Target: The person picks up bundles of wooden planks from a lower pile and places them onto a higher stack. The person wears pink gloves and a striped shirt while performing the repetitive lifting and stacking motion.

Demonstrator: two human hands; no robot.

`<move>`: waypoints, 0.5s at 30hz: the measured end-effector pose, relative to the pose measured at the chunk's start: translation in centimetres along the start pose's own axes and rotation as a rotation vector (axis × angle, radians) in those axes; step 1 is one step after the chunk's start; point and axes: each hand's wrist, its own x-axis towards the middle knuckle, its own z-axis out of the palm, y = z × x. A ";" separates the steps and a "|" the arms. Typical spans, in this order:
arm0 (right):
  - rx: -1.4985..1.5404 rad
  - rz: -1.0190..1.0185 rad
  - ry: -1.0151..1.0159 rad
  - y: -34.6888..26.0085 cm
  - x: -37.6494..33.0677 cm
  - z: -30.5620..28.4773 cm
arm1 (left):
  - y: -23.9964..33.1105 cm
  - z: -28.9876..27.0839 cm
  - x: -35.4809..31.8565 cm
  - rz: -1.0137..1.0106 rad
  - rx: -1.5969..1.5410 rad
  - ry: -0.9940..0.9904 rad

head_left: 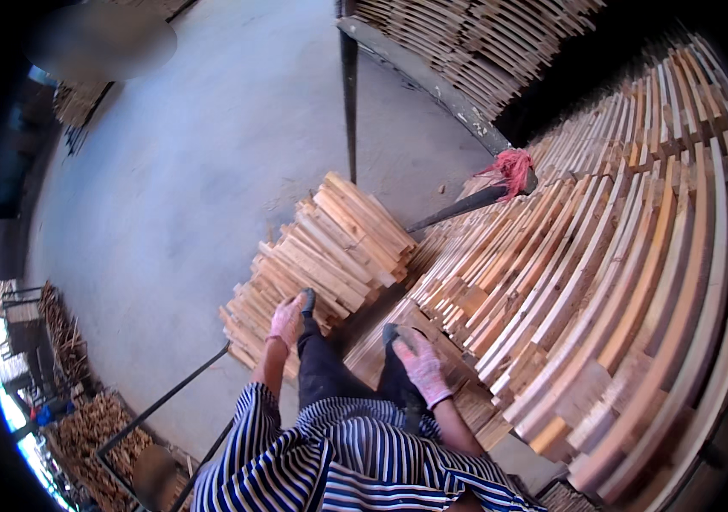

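Our gloved left hand [285,322] is near the short slats [317,264]; we cannot tell its grip. Our right hand [420,365], loosely open, holds nothing.

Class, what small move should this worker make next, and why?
Perhaps bring the left hand onto the small wood pile: the hand appears next to it, and neither that hand nor the right hand visibly grips wood.
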 end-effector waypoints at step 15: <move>-0.899 0.289 -0.089 21.9 40.0 13.9 | -7.3 16.5 42.6 -0.142 0.168 -0.293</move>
